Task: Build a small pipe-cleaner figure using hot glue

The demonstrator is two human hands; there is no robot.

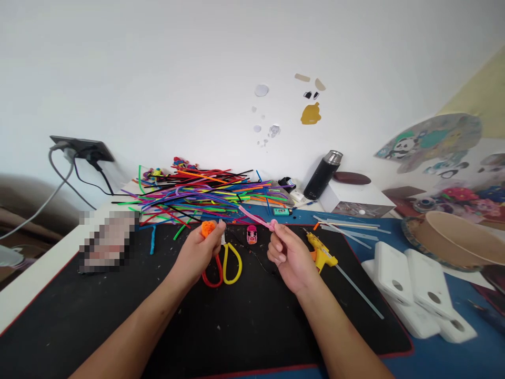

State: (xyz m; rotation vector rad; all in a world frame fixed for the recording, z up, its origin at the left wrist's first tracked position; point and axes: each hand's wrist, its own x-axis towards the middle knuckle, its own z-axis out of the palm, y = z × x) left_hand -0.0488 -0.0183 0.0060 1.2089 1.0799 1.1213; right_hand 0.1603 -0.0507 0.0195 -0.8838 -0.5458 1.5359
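Left hand pinches an orange fuzzy ball, fingers closed on it, at 12 o'clock of the scissors. Right hand grips a pink pipe cleaner trailing toward 10 o'clock. The glue gun at its 3 o'clock could burn a careless wrist.

Bright orange was the fuzzy piece in the left hand, and the pipe cleaner in the right hand was soft pink. The mat under them was black with a thin red edge. On the scissors, one handle was red and one yellow. The little figure showed pink and black. The pile behind ran through purple, green, orange, blue, red, black and yellow. The glue gun was yellow, the flask black under a silver cap, the blocks plain white, the table blue, and the wall white with an ochre sticker.
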